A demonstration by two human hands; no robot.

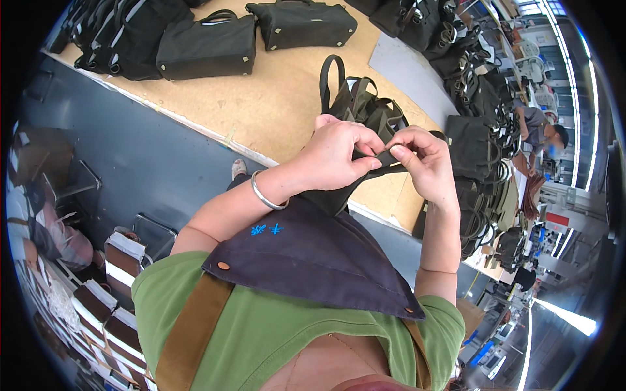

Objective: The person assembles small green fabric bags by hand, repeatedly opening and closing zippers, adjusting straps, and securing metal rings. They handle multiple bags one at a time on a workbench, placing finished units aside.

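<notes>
In front of my chest, my left hand [340, 151] pinches a dark fabric strap [390, 169] between thumb and fingers. My right hand [427, 161] grips the same strap a little to the right, its thumb and fingertips pressed together. The fingertips of both hands nearly meet. Dark cloth [334, 195] hangs below my left hand, in front of my apron; whether it joins the strap is hard to make out. Just beyond my hands stands a dark olive bag [370, 111] with upright loop handles, partly hidden by my fingers.
The tan worktable [274, 107] carries finished-looking dark bags [207, 49] at the far left and another dark bag [306, 26] at the back. More bags [471, 146] crowd the right side. A person [540, 127] works beyond them. Stacked brown-and-white pieces [124, 251] stand at left.
</notes>
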